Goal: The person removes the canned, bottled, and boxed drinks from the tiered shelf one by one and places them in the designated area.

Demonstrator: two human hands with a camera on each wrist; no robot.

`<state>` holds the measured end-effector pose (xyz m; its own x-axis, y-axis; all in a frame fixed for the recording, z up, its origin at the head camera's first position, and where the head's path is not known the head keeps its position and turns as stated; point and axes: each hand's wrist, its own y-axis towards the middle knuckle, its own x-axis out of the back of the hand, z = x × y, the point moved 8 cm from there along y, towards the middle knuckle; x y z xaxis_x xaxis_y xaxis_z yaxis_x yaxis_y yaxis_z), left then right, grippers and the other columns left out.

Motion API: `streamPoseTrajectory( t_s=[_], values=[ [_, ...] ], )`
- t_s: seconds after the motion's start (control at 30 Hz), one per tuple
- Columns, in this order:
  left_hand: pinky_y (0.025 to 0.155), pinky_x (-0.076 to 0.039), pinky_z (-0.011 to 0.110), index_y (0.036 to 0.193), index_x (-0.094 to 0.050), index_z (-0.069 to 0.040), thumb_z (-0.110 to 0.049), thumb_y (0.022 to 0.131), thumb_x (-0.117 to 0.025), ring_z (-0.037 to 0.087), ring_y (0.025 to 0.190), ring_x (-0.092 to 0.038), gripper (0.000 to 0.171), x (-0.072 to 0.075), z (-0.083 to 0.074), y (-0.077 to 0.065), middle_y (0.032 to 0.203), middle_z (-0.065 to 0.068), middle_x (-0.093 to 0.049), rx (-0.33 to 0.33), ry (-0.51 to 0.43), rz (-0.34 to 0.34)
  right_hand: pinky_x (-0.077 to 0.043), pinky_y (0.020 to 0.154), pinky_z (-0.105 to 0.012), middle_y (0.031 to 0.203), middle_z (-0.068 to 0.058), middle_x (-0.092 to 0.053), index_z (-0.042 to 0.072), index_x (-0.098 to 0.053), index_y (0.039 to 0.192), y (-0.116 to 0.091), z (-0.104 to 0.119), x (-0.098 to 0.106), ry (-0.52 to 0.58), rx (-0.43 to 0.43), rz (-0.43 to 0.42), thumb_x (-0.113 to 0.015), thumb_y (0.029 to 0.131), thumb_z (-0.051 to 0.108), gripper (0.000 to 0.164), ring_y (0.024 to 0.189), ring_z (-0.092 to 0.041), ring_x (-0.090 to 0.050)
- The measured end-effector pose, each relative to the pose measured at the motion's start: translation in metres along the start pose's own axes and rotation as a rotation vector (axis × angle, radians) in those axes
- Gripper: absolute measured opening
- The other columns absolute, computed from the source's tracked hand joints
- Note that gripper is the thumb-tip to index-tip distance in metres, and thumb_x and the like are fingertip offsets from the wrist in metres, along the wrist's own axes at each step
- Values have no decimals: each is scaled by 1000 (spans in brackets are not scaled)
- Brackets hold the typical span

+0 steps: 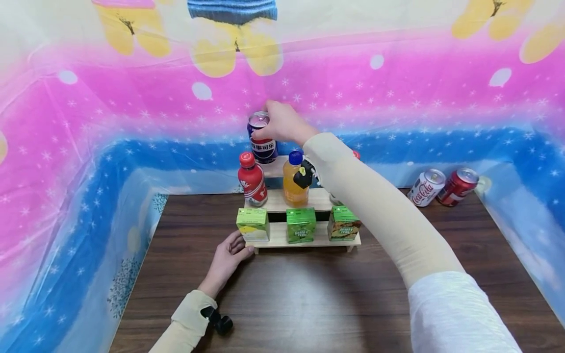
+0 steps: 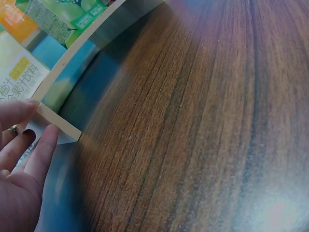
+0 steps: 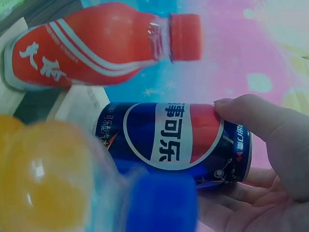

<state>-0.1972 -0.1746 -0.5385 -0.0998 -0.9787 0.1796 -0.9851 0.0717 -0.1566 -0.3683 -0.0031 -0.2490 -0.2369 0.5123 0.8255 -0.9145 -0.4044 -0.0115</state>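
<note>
My right hand (image 1: pixel 284 122) grips the upper part of a dark blue Pepsi can (image 3: pixel 164 137), thumb on one side and fingers on the other. The can is upright at the left end of the top step of a wooden tiered stand (image 1: pixel 278 241). At the front left corner of the stand, my left hand (image 1: pixel 227 260) holds the end of the lowest step, its fingertips (image 2: pixel 48 135) against the wood. Just above that hand is a yellow-green juice box (image 1: pixel 253 225). In the right wrist view, a red bottle (image 3: pixel 106 46) lies beside the can.
An orange drink bottle (image 1: pixel 295 181) with a blue cap stands mid-step under my right forearm, which partly hides another bottle. Two green boxes (image 1: pixel 301 225) (image 1: pixel 343 224) line the front step. A white Coca-Cola can (image 1: pixel 426 188) and a red can (image 1: pixel 457 187) stand at the back right.
</note>
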Motion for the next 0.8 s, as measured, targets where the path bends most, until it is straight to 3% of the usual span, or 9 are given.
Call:
streamPoseTrajectory(
  t_s=[0.37, 0.8],
  values=[
    [100, -49, 22, 154, -47, -5, -11, 99, -73, 32, 136, -55, 62, 1, 2, 2, 147, 21, -58, -5, 1, 1, -55, 101, -35, 132, -13, -63, 2, -51, 137, -14, -12, 34, 21, -4, -36, -75, 95, 30, 56, 120, -26, -62],
    [105, -48, 26, 154, -47, -4, -11, 99, -73, 32, 137, -54, 62, 0, 1, 2, 147, 21, -58, -5, 19, -2, -52, 106, -43, 137, -14, -61, 2, -50, 141, -47, -30, 84, -1, -14, -73, -74, 95, 34, 61, 124, -29, -60]
  ],
)
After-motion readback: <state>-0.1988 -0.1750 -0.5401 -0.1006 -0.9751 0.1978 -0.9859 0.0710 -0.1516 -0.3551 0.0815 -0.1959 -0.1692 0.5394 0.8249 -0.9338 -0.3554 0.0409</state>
